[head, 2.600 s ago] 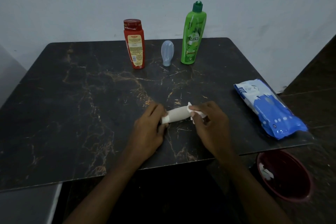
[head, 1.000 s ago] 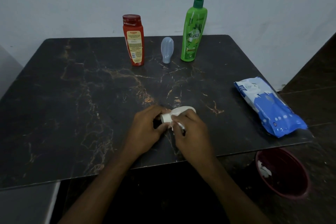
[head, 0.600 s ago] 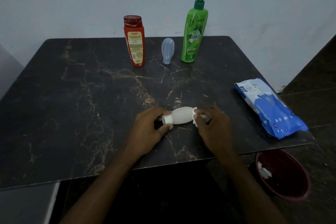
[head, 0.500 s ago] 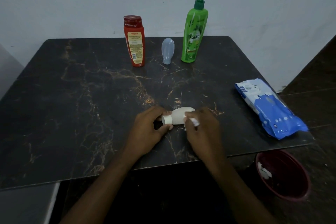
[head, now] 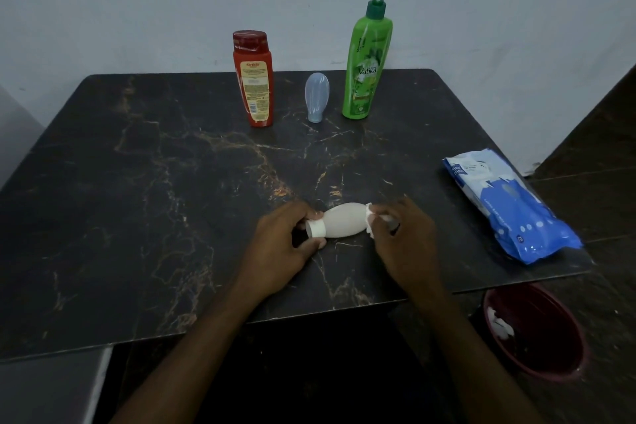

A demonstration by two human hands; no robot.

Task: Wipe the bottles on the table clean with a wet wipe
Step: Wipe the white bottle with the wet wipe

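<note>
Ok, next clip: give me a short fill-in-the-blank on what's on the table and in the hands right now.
1. The left hand grips the small white bottle at its ____ end.
2. The right hand presses a ____ against the bottle's base.
3. The pump bottle at the back is ____ in colour.
4. The blue wipes pack lies on the table's ____ side.

Missing words: cap; wet wipe; green; right

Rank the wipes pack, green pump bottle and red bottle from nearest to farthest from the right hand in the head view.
From the right hand:
1. Wipes pack, to its right by the table edge.
2. Green pump bottle, at the back, just left of the hand.
3. Red bottle, back and farther left.
</note>
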